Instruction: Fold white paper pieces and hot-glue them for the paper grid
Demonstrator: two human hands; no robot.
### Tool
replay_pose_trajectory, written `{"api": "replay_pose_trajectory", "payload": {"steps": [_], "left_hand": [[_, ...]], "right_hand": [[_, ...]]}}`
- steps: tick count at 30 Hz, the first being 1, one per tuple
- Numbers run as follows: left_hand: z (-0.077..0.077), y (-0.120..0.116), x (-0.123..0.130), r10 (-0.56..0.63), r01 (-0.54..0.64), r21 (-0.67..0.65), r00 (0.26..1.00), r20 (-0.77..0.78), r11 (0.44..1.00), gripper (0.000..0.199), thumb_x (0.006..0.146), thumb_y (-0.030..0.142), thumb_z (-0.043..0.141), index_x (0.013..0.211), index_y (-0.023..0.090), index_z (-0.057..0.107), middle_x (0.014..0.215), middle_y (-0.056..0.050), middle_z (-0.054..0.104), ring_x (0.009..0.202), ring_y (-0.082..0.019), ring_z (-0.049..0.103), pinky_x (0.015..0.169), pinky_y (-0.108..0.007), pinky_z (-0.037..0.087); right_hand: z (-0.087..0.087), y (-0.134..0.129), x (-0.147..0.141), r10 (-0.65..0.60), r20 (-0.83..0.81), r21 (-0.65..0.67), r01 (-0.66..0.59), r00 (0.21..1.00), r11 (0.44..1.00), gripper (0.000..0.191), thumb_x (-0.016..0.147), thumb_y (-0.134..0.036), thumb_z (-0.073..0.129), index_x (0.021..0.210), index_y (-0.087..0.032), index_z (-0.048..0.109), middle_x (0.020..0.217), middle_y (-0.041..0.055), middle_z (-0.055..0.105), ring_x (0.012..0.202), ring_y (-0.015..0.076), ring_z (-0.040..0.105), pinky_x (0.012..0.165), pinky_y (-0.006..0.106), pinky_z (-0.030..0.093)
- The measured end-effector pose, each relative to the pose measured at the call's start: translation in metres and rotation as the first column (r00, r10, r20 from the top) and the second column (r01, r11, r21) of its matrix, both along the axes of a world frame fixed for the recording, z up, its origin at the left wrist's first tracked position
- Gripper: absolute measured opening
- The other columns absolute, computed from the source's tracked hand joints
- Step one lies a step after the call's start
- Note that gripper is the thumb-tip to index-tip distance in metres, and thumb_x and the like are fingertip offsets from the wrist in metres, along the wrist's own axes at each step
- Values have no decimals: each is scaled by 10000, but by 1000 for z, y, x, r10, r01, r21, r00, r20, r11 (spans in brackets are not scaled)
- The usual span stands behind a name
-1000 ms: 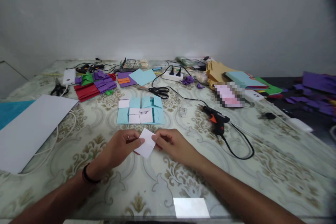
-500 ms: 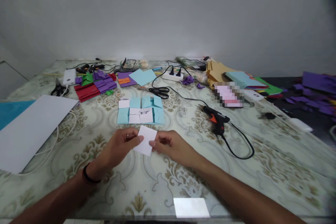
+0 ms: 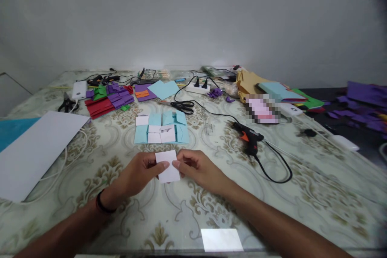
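Note:
A small white square of paper (image 3: pixel 168 172) is held between my two hands, just above the table. My left hand (image 3: pixel 146 169) pinches its left side, thumb on top. On the right side, my right hand (image 3: pixel 193 166) grips it the same way; the fingers beneath are mostly hidden. Beyond the hands lies a light-blue sheet (image 3: pixel 140 134) with folded blue and white paper squares arranged on it. Black-handled scissors (image 3: pixel 183 107) rest behind that sheet, and a black glue gun (image 3: pixel 250 137) with an orange trigger lies to the right.
Large white sheet (image 3: pixel 39 149) and white cable lie at left. Red folded paper (image 3: pixel 99 107) and purple strips (image 3: pixel 121 98) sit farther back. A white power strip (image 3: pixel 198 87) stands at the rear, its cords crossing the table. A phone (image 3: pixel 263 109) and stacked coloured paper (image 3: pixel 281 91) are at right.
The white paper square has turned from a tilted position to nearly straight and come slightly nearer. Both hands still hold it, the thumbs now closer together.

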State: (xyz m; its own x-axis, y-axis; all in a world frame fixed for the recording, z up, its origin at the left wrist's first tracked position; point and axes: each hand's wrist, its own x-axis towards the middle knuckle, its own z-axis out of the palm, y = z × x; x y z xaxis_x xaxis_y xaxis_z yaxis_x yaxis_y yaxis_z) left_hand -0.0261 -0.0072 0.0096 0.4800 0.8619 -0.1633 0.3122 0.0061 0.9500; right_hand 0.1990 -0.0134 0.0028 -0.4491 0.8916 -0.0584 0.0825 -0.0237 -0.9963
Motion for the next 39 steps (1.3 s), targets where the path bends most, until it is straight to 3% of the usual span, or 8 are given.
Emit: {"api": "replay_pose_trajectory", "payload": {"steps": [7,13,23,31,39], "left_hand": [[4,-3,2,-20,25,87,998,-65,996,381,977,458,597,802,157,754,732,-31,709,656,-170,584,587,-249,444],[5,-3,2,-62,74,88,990,-128,993,394,990,472,571,808,152,715,681,-2,609,616,-133,470,564,-241,349],[4,-5,2,23,-24,45,999,22,999,384,976,488,603,824,145,683,733,-14,600,671,-145,495,594,-248,382],[6,-5,0,-33,32,38,999,38,999,385,981,482,604,819,143,688,710,9,528,656,-123,423,578,-239,324],[10,-5,-3,-142,142,48,990,-2,989,361,993,440,589,783,151,637,712,18,490,667,-124,411,600,-252,316]], "right_hand": [[1,-2,1,3,-55,-16,-4,998,1000,419,904,-554,743,773,-188,589,708,-11,616,669,135,540,645,261,405],[5,-2,4,-32,-8,31,32,999,999,429,921,-578,710,776,-196,581,696,-19,575,667,137,515,633,262,394],[10,-1,4,-21,-16,33,21,1000,999,510,877,-650,716,717,-192,560,663,-30,522,626,123,441,603,261,354],[15,-2,7,4,16,158,-7,1000,987,520,997,-597,576,678,-188,601,662,-1,567,661,146,508,652,284,383],[17,-4,5,38,79,179,-51,996,983,495,1019,-561,547,708,-180,605,681,-1,584,649,135,498,612,264,371]]}}
